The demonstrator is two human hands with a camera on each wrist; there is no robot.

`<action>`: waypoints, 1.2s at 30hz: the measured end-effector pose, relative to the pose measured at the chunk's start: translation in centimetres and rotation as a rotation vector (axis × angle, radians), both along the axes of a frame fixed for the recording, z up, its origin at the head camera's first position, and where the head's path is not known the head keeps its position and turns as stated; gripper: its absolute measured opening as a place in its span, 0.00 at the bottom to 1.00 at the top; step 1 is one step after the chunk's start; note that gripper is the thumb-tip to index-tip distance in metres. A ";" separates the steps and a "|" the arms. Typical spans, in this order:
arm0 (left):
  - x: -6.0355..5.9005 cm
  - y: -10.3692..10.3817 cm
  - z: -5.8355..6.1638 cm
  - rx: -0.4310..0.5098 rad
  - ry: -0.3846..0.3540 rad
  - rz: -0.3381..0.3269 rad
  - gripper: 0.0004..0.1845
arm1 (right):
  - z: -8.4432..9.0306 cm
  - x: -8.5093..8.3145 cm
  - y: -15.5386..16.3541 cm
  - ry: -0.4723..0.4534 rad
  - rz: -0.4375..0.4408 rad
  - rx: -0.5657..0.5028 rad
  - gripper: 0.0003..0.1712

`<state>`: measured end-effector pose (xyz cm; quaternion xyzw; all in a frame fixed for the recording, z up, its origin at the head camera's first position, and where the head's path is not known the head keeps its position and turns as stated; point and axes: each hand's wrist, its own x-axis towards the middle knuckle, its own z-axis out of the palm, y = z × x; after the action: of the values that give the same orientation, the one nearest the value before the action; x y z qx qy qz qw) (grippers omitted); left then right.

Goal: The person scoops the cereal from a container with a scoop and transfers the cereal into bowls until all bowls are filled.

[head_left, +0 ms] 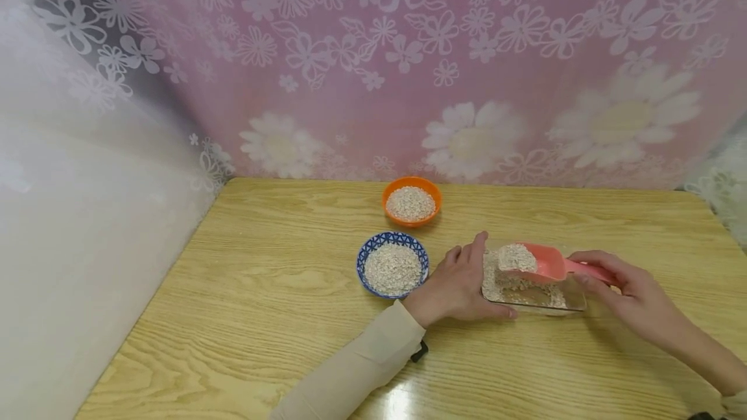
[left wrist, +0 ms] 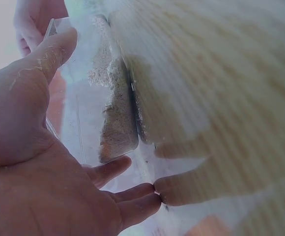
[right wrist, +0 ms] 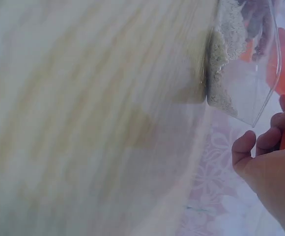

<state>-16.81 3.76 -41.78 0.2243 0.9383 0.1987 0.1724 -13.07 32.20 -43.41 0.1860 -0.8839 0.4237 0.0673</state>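
Observation:
A pink-red scoop (head_left: 550,263), heaped with pale oat flakes (head_left: 517,256), is held level over a clear rectangular container (head_left: 574,300). My right hand (head_left: 627,287) grips its handle at the container's right end. More flakes lie inside the container, mostly toward its left, with part of the bottom bare. Against the container's left end rests my left hand (head_left: 458,284), its thumb along the near wall and its fingers extended. In the left wrist view, those fingers (left wrist: 132,209) look fairly straight and reach down to the tabletop.
Just left of my left hand stands a blue-and-white patterned bowl (head_left: 363,277) of flakes. Behind it is an orange bowl (head_left: 438,201), also holding flakes. The wood-grain table (head_left: 262,316) meets a pink floral curtain (head_left: 350,83) at its back edge.

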 end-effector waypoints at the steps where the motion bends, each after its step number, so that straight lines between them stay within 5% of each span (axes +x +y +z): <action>1: 0.0 0.0 0.0 0.001 -0.001 -0.001 0.69 | 0.0 0.0 0.2 -0.016 0.002 -0.036 0.19; 9: 0.1 0.0 0.3 -0.011 0.007 0.007 0.71 | 0.4 0.0 0.7 -0.052 0.000 -0.237 0.19; 15: 0.6 -1.0 1.9 0.062 0.022 0.019 0.71 | 0.7 -0.2 0.3 -0.073 0.013 -0.296 0.19; 23: 0.1 -6.2 3.5 0.197 0.121 -0.036 0.59 | 1.7 -0.3 -0.5 -0.042 -0.043 -0.206 0.19; 29: -0.3 -10.6 2.9 0.269 0.172 -0.037 0.48 | 2.2 -0.7 -1.7 0.001 -0.071 -0.169 0.18; 36: -0.8 -14.4 1.6 0.312 0.188 0.010 0.47 | 2.8 -1.7 -3.5 0.075 -0.018 -0.167 0.19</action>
<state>-17.58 -10.68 -40.20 0.2610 0.9093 0.3208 0.0462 -14.73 28.73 -40.64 0.1874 -0.8441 0.4879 0.1194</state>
